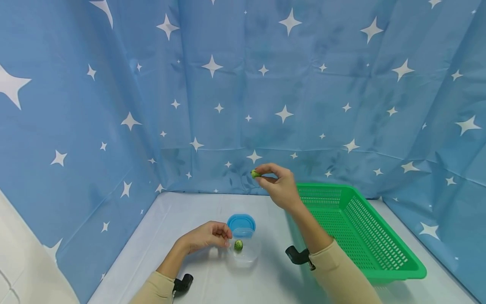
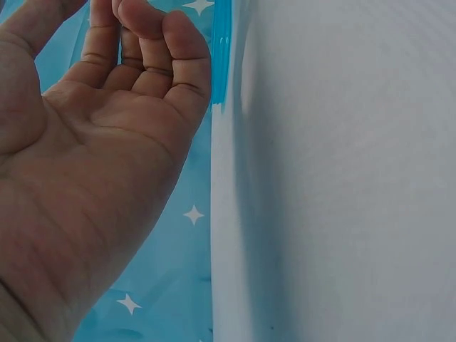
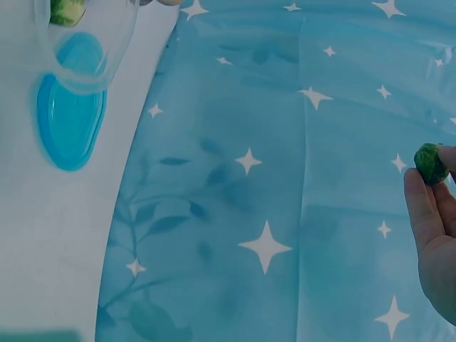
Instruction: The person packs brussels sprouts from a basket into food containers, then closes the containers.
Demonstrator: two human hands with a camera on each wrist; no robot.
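My right hand [image 1: 280,185] is raised above the far edge of the table and pinches a Brussels sprout [image 1: 255,173] between thumb and fingertips. The same sprout [image 3: 429,164] shows dark green at the right of the right wrist view. Low over the table, my left hand [image 1: 206,237] holds the left rim of a clear plastic container [image 1: 248,257] with bent fingers. Inside that container lies another Brussels sprout [image 1: 238,245]. In the left wrist view the left palm [image 2: 107,142] faces the camera; its fingertips are partly cut off.
A blue lid [image 1: 241,220] lies just behind the clear container, partly overlapped by it. On the right stands a large green plastic basket [image 1: 383,236], beside the right forearm. A blue star-patterned curtain [image 1: 243,105] hangs behind the white table [image 1: 190,207].
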